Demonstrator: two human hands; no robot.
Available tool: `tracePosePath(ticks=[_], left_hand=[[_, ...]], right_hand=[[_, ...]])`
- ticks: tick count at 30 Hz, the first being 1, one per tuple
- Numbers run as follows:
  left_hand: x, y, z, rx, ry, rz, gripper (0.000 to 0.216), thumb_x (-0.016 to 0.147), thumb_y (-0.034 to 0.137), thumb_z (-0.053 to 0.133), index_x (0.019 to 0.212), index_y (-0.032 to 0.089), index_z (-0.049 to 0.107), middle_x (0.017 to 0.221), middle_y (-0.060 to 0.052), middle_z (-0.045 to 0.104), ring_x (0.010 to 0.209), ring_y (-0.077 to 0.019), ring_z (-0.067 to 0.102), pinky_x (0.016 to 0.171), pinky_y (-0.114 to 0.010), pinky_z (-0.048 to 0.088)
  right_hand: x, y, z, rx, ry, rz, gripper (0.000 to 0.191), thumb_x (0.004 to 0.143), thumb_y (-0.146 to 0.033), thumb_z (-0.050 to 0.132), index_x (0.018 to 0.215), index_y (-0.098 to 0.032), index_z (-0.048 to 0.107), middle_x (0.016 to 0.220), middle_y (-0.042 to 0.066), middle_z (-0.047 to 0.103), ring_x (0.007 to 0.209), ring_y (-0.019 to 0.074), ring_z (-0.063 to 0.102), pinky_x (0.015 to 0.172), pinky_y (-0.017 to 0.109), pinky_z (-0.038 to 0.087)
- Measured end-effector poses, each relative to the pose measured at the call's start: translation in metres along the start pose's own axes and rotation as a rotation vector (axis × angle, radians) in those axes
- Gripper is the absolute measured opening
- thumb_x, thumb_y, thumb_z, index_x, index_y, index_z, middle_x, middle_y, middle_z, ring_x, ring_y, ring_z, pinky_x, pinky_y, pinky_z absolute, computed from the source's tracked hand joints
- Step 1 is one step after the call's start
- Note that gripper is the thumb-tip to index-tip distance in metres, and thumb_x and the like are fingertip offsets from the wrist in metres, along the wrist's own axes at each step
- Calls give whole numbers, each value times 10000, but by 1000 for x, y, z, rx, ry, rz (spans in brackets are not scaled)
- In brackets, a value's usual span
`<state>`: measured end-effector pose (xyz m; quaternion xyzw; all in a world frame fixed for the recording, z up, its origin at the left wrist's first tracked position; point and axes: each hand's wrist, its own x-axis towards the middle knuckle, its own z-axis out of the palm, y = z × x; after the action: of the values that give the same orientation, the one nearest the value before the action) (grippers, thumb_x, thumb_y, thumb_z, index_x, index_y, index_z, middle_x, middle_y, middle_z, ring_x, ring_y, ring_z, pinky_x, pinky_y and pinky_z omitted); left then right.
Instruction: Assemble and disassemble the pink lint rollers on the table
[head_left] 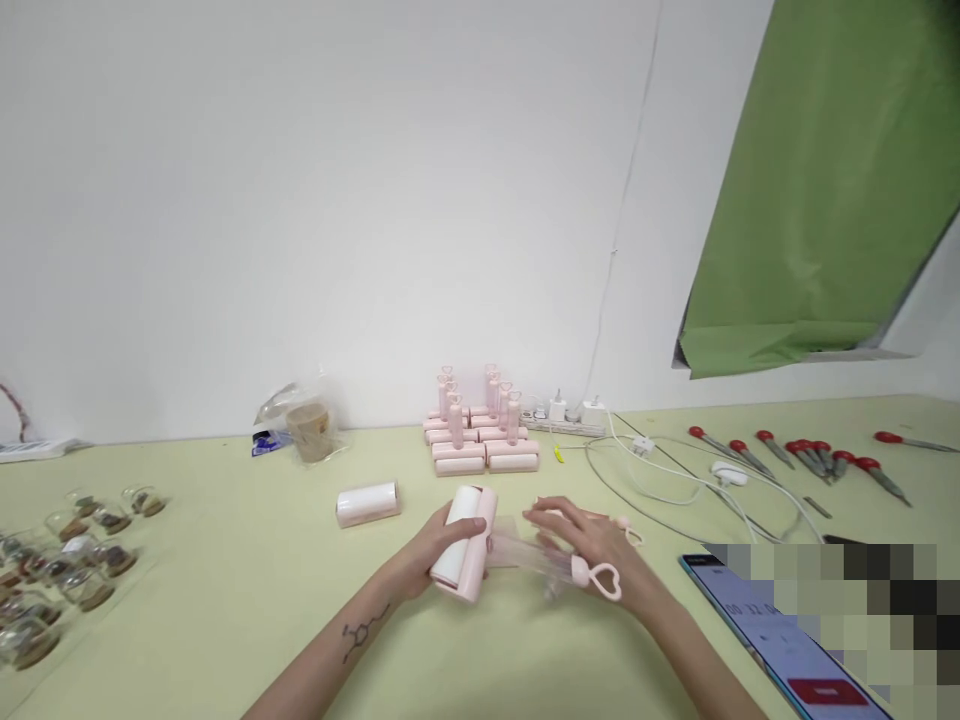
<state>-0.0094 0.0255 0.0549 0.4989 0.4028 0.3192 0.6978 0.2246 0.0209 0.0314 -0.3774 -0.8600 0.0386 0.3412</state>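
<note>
A lint roller with a white roll in a pink holder [475, 560] is gripped in my left hand [422, 553], the thumb across the roll. Its clear pink handle [529, 553] points right and ends in a pale pink heart-shaped loop [605, 581]. My right hand [589, 535] is just behind the handle, fingers stretched out and apart; whether they touch it I cannot tell. Under and beyond this hand, another pink piece with a heart loop [634, 535] is partly hidden. A separate white roll [368, 503] lies on the table to the left.
Several pink lint rollers [480, 435] stand in rows by the wall. White cables [675, 490], a power strip [562, 424] and red-ended tools [814, 455] are on the right, with a phone [780, 640] in front. Small glass domes [67, 570] and a bagged cup [310, 430] are left.
</note>
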Motion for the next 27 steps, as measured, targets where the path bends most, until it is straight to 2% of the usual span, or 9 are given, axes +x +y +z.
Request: tracePosePath(ticks=[1, 3, 5, 7, 9, 12, 19, 24, 27], left_hand=[[-2, 1, 1, 20, 33, 31, 524, 646, 419, 630, 1062, 196, 401, 783, -17, 582, 642, -158, 584, 628, -302, 468], [-3, 3, 1, 92, 61, 79, 517, 668, 426, 606, 1074, 201, 378, 800, -21, 581, 665, -166, 587, 629, -306, 467], [-3, 5, 0, 249, 74, 117, 454, 678, 421, 587, 1030, 189, 419, 811, -26, 581, 705, -179, 583, 643, -307, 458], [-1, 5, 3, 487, 105, 163, 387, 655, 393, 599, 958, 187, 475, 831, -21, 579, 756, -189, 562, 666, -300, 441], [1, 2, 9, 707, 144, 202, 348, 644, 380, 592, 921, 191, 500, 850, -14, 575, 785, -194, 538, 677, -292, 428], [4, -4, 17, 828, 131, 224, 330, 673, 375, 539, 945, 194, 495, 880, -13, 575, 779, -184, 526, 667, -275, 422], [6, -8, 19, 831, 93, 227, 334, 675, 353, 527, 964, 187, 495, 907, -22, 563, 798, -182, 517, 681, -268, 415], [5, -11, 22, 785, 34, 196, 363, 666, 353, 542, 981, 181, 494, 898, -16, 576, 814, -193, 523, 682, -265, 410], [4, -11, 23, 773, 55, 183, 359, 665, 359, 540, 971, 177, 500, 888, -17, 575, 805, -195, 525, 674, -264, 411]], right_hand=[[-1, 8, -1, -48, 39, 68, 293, 827, -266, 396, 1106, -257, 484, 1117, 90, 509, 700, 162, 601, 535, 278, 475], [-4, 20, -6, -58, 203, 243, 279, 839, -317, 371, 1088, -237, 467, 1110, 104, 468, 697, 158, 579, 516, 273, 462], [-6, 22, -10, 63, 372, 386, 241, 852, -368, 334, 982, -218, 471, 915, 67, 506, 672, 151, 542, 516, 260, 445], [-6, 14, -11, 267, 444, 441, 230, 866, -375, 308, 814, -216, 466, 665, -6, 464, 565, 128, 488, 498, 238, 414], [-5, 0, -8, 486, 386, 400, 236, 851, -359, 372, 690, -208, 455, 581, -31, 437, 522, 113, 467, 504, 228, 403], [-2, -19, 1, 657, 270, 303, 181, 796, -311, 500, 658, -193, 500, 629, -8, 511, 587, 126, 523, 546, 237, 422], [-1, -28, 11, 572, 381, 187, 161, 805, -252, 490, 664, -197, 545, 700, 29, 542, 715, 157, 530, 603, 265, 433], [-1, -28, 9, 531, 317, 128, 125, 801, -233, 497, 688, -202, 539, 727, 33, 552, 703, 156, 538, 593, 274, 444], [-3, -30, 6, 514, 265, 73, 79, 792, -222, 509, 747, -207, 572, 749, 39, 584, 732, 164, 559, 646, 297, 464]])
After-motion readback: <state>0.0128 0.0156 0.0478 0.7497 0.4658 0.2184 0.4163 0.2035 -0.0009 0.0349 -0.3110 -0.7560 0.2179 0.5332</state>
